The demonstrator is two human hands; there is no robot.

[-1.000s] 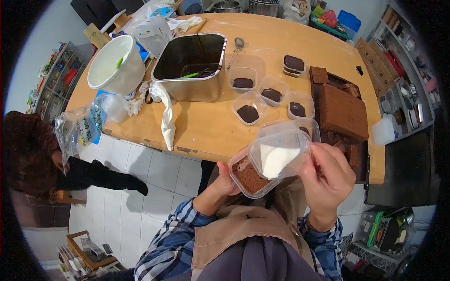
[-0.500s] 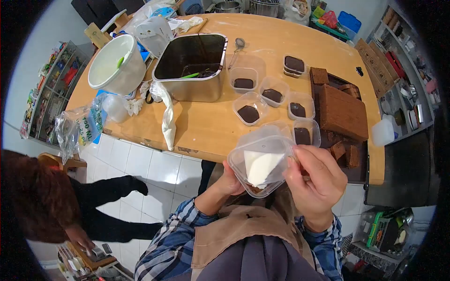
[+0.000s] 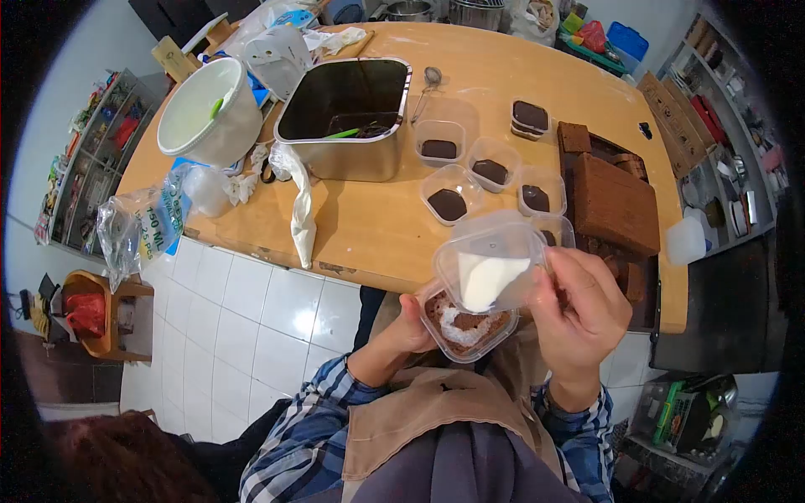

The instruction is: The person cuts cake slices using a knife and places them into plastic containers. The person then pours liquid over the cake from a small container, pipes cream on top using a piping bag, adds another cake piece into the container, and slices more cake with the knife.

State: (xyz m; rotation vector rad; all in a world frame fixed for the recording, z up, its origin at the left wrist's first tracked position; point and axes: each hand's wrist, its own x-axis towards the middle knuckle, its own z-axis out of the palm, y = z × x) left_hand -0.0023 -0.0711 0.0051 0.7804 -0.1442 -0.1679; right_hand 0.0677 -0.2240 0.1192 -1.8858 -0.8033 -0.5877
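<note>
Item one: cake tub (image 3: 480, 355), clear plastic, held at the near edge of the tabletop (image 3: 369, 239), in front of the apron (image 3: 453, 398). Contents: brown cake (image 3: 442, 305) bearing a curved white streak (image 3: 457, 335). Held by the left hand (image 3: 408, 329): thumb at the left side, other fingers mostly hidden by the tub, presumably supporting it from beneath to keep it steady and its mouth upward.

Item two: upper tub (image 3: 505, 236), clear, tilted above the far part of the cake tub. White contents (image 3: 488, 283) gathered toward its near corner, probably owing to the tilt; powder or cream, cannot tell. Held by the right hand (image 3: 583, 314), thumb and forefinger pinching its right edge, a grip that seems to suit small changes of angle.

Item three: on the tabletop beyond the hands, several clear tubs with dark bottoms, one of them (image 3: 450, 194) left of the upper tub; likely grouped for easy reach.

Item four: at right, a dark tray (image 3: 655, 312) carrying a large cake block (image 3: 616, 201) and smaller pieces, its rim perhaps keeping crumbs together.

Item five: at left, piping bag (image 3: 302, 222), lying beside a metal pan (image 3: 344, 161).
</note>
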